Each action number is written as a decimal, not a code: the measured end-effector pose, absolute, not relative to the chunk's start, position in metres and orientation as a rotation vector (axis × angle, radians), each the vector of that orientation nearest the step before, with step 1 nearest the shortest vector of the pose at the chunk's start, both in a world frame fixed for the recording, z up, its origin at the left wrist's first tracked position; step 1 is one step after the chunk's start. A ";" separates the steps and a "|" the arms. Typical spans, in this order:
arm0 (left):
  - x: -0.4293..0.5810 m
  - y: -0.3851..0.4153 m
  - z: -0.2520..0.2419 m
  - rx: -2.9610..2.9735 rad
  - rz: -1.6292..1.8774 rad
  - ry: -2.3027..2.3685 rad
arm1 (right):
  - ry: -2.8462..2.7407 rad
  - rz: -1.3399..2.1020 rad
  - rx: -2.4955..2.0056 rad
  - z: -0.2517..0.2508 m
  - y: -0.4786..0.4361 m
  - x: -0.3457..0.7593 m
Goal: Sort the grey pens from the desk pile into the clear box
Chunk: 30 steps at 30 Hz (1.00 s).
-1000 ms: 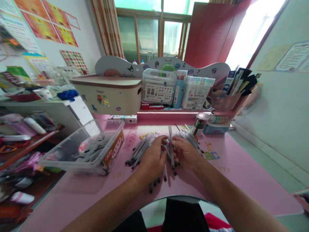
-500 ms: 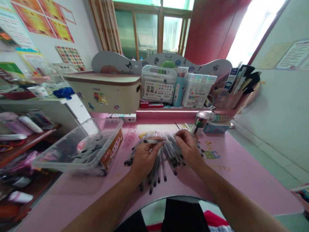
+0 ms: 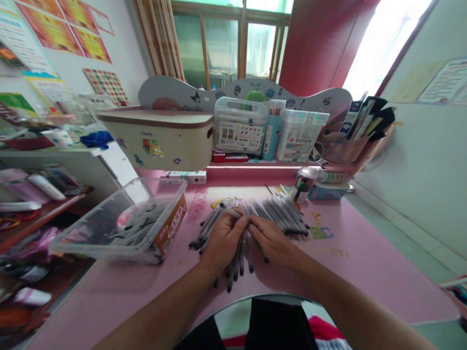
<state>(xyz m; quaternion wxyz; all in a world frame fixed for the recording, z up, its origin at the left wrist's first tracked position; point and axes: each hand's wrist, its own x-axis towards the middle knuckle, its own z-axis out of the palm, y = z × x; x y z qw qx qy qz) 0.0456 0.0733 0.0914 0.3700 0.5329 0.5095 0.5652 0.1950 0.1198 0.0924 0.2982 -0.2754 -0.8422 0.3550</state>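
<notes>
A clear pen with a dark end point(image 3: 232, 212) is pinched between the thumb and fingers of my left hand point(image 3: 222, 238). Close against it, my right hand point(image 3: 270, 239) has its fingertips drawn together at the pen's other end; they cover that end. Under and around both hands lie many clear pens with black ends on the pink desk. One row of pens point(image 3: 280, 214) fans out to the right beyond my right hand. More pens point(image 3: 206, 232) lie left of my left hand, and several point(image 3: 235, 267) point toward me below the hands.
A clear plastic bin point(image 3: 91, 250) with grey-white items stands on the left of the pink desk point(image 3: 350, 287). Behind the pens are a round jar of markers point(image 3: 303, 185) and a blue box point(image 3: 327, 192). A lidded cream box point(image 3: 164, 143) and marker cases point(image 3: 239, 131) line the shelf.
My right hand has moved left and down from the pens to meet my left hand. The pens on the right now show as a neat row. My left hand keeps the pen.
</notes>
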 end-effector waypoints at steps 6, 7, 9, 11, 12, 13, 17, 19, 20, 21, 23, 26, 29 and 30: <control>0.048 0.071 0.090 1.283 1.437 1.261 | -2.236 1.025 -0.691 0.093 0.117 0.195; 0.048 0.071 0.090 1.293 1.441 1.260 | -2.231 1.033 -0.681 0.094 0.117 0.195; 0.047 0.071 0.090 1.307 1.435 1.273 | -2.208 1.036 -0.676 0.096 0.115 0.194; 0.046 0.071 0.091 1.334 1.426 1.309 | -2.181 1.041 -0.693 0.098 0.114 0.192; 0.045 0.070 0.091 1.359 1.427 1.335 | -2.168 1.056 -0.697 0.099 0.113 0.191; 0.044 0.070 0.092 1.391 1.427 1.361 | -2.151 1.077 -0.697 0.099 0.112 0.190; 0.042 0.069 0.094 1.473 1.444 1.397 | -2.104 1.190 -0.649 0.095 0.113 0.189; 0.041 0.070 0.094 1.445 1.439 1.356 | -2.103 1.218 -0.632 0.093 0.115 0.190; 0.041 0.071 0.094 1.412 1.439 1.324 | -2.102 1.219 -0.639 0.091 0.117 0.192; 0.040 0.071 0.095 1.375 1.440 1.284 | -2.094 1.225 -0.663 0.089 0.118 0.193; 0.038 0.073 0.096 1.308 1.456 1.208 | -2.046 1.259 -0.735 0.085 0.123 0.197; 0.033 0.074 0.097 1.335 1.499 1.198 | -1.867 1.282 -0.844 0.082 0.131 0.202; 0.029 0.075 0.096 1.647 1.510 1.394 | -1.715 1.372 -0.888 0.082 0.134 0.203; 0.029 0.075 0.095 1.812 1.482 1.482 | -1.696 1.478 -0.863 0.083 0.133 0.202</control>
